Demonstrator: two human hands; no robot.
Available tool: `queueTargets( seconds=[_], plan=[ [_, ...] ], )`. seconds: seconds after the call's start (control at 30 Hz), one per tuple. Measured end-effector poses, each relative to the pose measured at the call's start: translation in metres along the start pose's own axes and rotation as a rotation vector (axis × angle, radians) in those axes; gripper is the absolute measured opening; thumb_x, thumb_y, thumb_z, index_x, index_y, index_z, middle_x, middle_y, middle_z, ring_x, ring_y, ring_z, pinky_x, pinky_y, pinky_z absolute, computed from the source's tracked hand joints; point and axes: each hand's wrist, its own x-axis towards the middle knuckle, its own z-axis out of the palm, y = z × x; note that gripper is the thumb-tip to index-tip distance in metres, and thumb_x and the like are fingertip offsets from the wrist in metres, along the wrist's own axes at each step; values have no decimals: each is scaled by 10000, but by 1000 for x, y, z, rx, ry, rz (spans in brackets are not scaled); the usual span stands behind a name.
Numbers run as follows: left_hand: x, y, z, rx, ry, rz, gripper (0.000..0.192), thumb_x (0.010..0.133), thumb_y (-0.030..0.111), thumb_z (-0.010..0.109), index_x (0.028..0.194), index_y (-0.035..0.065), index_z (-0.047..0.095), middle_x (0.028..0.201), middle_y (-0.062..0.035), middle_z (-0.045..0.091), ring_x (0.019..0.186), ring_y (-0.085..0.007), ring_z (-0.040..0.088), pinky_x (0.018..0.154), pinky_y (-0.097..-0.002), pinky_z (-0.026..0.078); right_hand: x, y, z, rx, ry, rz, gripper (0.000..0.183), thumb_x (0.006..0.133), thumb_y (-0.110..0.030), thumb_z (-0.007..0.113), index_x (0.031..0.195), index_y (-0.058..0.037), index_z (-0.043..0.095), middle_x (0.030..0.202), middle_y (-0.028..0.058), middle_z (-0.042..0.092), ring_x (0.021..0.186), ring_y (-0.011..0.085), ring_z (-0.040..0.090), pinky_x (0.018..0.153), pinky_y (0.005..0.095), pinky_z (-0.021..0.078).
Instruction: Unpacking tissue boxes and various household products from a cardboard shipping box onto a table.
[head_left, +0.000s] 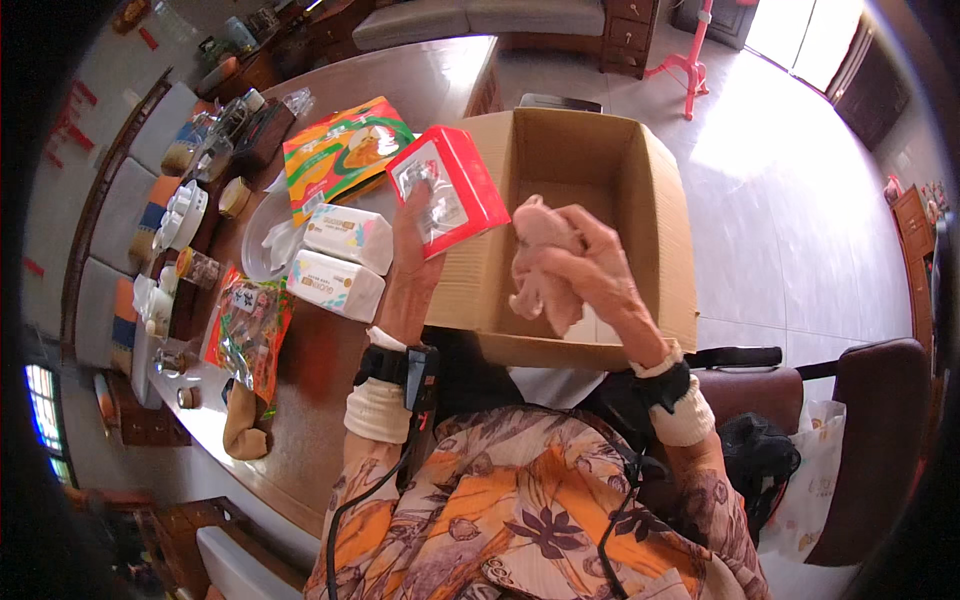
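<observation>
My left hand (411, 236) grips a red carton (474, 184) with a pale front panel, tilted beside the cardboard box. In my right hand (604, 266) is a crumpled pale pink cloth (551, 296), held above the open cardboard box (666, 225). Part of the box's inside is hidden by that hand and cloth. Left of my left wrist, two white tissue packs (349, 236) lie side by side on the wooden table (322, 382). Behind them is a bright orange-and-green food bag (349, 154), partly over a clear plastic bowl (253, 244) containing white crumpled material.
A red-and-green food pouch (251, 326) and a tan cloth item (244, 431) lie at left. Beyond are a lidded jar (198, 267) and a white container (187, 214). A brown chair (877, 442), a white bag (810, 480) and a black mesh item (757, 457) are at right.
</observation>
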Motion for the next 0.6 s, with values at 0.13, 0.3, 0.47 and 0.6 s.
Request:
queueTargets(
  seconds=[0.13,0.3,0.47,0.6],
  plan=[
    [-4,-10,18,242,-25,83,349,929,250,579,1197,40,501,1056,-76,648,924,-172,656,823,-336,553,13,-53,-10,67,120,-69,380,790,-179,676,1100,8,559,936,94,628,839,159,612,719,303,529],
    [-5,-32,59,431,11,220,431,893,113,593,1273,52,399,1124,-96,571,947,-163,620,771,-284,555,59,-29,20,-898,287,-700,504,760,-232,686,1237,-141,553,1279,189,467,1131,361,494,874,462,481],
    [-6,-30,57,396,38,156,438,885,120,616,1262,49,404,1127,-102,562,962,-167,605,776,-289,546,47,-13,25,-798,245,-624,449,765,-202,662,1209,-183,595,1344,189,389,1094,407,458,897,521,449],
    [-1,-27,53,417,61,174,426,885,117,619,1251,47,412,1100,-104,581,938,-177,618,758,-293,551,34,-11,30,-809,277,-660,415,756,-140,659,1168,-131,618,1324,200,415,1087,399,461,904,484,444]
  ],
)
